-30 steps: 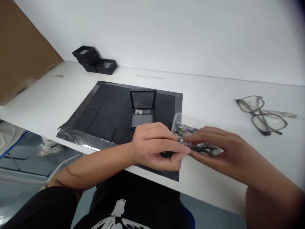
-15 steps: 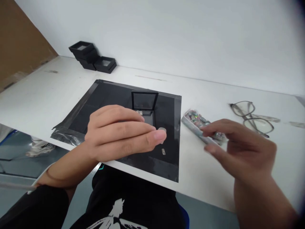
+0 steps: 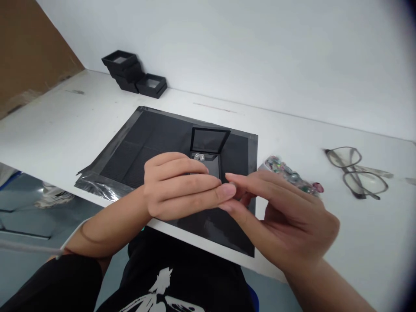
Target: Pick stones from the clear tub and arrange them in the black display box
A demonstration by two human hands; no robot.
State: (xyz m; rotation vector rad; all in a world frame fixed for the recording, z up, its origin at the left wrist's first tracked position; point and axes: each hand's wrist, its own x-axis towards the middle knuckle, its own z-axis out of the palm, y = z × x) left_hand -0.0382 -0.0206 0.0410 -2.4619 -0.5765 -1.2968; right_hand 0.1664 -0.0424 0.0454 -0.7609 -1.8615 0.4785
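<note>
Over the black mat [image 3: 130, 143], my left hand [image 3: 182, 184] has its fingers pressed together, thumb tip foremost. My right hand [image 3: 286, 212] meets it there in a pinch, thumb and forefinger at the left fingertips. Something tiny and greyish seems to sit between the fingertips, mostly covered. Behind the hands stands an open black display box [image 3: 209, 141], its framed clear lid raised. Two small clear pieces with white marks [image 3: 199, 156] lie along its back edge; the left hand hides much of its base.
To the right, a clear tray of shiny gems [image 3: 286, 171] is partly behind my right hand, with a pink gem [image 3: 317, 187] at its end. Eyeglasses [image 3: 355, 171] lie farther right. Black boxes [image 3: 125, 71] are stacked by the wall at the back left.
My right hand has moved left from the gem tray to the left fingertips. The round translucent piece seen by my left thumb is now mostly covered. The view has shifted slightly.
</note>
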